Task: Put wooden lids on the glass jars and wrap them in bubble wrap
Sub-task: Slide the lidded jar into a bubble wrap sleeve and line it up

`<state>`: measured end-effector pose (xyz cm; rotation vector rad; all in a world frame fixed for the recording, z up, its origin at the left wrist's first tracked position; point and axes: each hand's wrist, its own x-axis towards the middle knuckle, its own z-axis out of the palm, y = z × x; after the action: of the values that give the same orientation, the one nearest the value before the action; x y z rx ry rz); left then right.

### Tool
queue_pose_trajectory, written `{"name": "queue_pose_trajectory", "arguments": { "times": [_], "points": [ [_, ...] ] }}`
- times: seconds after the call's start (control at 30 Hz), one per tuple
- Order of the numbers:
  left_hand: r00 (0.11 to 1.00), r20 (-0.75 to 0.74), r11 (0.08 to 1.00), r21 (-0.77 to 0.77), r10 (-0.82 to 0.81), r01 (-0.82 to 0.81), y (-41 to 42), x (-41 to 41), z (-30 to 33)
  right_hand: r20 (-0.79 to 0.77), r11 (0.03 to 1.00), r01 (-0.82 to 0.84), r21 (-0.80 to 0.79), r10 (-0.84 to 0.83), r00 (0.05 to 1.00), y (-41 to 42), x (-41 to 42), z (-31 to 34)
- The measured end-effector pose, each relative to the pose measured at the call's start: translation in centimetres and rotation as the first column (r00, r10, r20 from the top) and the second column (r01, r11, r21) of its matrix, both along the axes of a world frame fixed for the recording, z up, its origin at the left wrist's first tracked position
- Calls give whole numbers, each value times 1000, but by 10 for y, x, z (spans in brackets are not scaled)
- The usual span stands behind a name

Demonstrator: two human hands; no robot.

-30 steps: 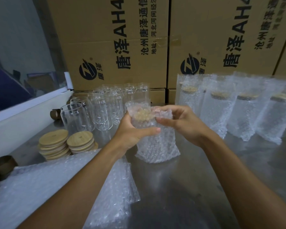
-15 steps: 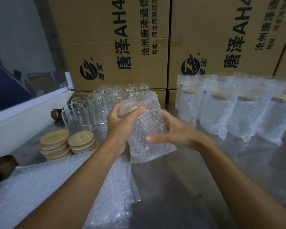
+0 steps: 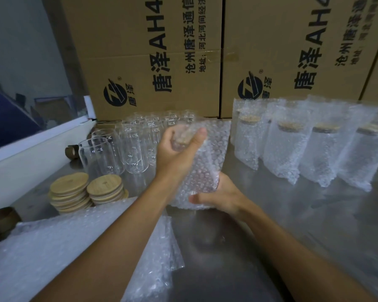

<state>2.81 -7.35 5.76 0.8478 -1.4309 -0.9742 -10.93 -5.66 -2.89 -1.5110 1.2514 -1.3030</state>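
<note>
A lidded glass jar in a bubble wrap bag (image 3: 207, 162) is held tilted above the steel table. My left hand (image 3: 177, 153) grips its lidded top end through the wrap. My right hand (image 3: 218, 195) cups its bottom end, fingers curled under it. Several bare glass jars (image 3: 138, 147) stand behind my left hand. Two stacks of wooden lids (image 3: 85, 191) sit left of them. Several wrapped, lidded jars (image 3: 314, 144) stand in a row at the right. A pile of bubble wrap bags (image 3: 79, 253) lies at the near left, partly under my left forearm.
Large printed cardboard boxes (image 3: 157, 57) wall off the back of the steel table (image 3: 292, 236). A white ledge (image 3: 31, 149) borders the left side. Brown tape rolls (image 3: 71, 151) lie near the ledge, another roll (image 3: 0, 220) at the far left edge.
The wrapped jar has been tipped from upright to slanted, its top toward the left. My right hand slid from the top of the bag down to its bottom end.
</note>
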Motion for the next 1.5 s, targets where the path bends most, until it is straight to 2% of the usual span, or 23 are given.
{"name": "queue_pose_trajectory", "arguments": {
  "times": [0.1,0.2,0.3,0.43,0.53,0.57,0.77,1.07,1.3,1.5],
  "points": [
    [992,103,994,-88,75,-66,6,-13,-10,49,981,185,-67,-181,982,-6,-10,-11],
    [976,135,973,-178,173,-148,20,-27,-30,0,923,375,-84,-376,926,-8,-32,-19],
    [955,275,978,-202,115,-60,41,-42,-58,-81,819,572,-40,-573,815,-9,-53,-25],
    [811,586,977,-171,-4,129,61,-49,-100,-71,657,751,-67,-754,653,-17,-72,-31],
    [656,753,958,-224,53,181,62,-45,-118,-62,601,792,-109,-799,598,-24,-82,-34],
    [633,771,951,-245,73,188,62,-44,-120,-64,583,804,-120,-812,579,-27,-86,-33],
    [632,767,924,-312,109,219,58,-45,-126,-145,475,875,-91,-876,461,-46,-99,-27],
    [610,786,925,-296,94,238,59,-45,-128,-221,395,913,-99,-904,367,-52,-97,-26],
    [636,767,920,-307,88,243,59,-44,-128,-255,377,923,-69,-902,349,-48,-96,-26],
    [657,749,924,-305,85,229,56,-43,-130,-195,419,906,-57,-895,401,-36,-91,-23]
  ]
}}
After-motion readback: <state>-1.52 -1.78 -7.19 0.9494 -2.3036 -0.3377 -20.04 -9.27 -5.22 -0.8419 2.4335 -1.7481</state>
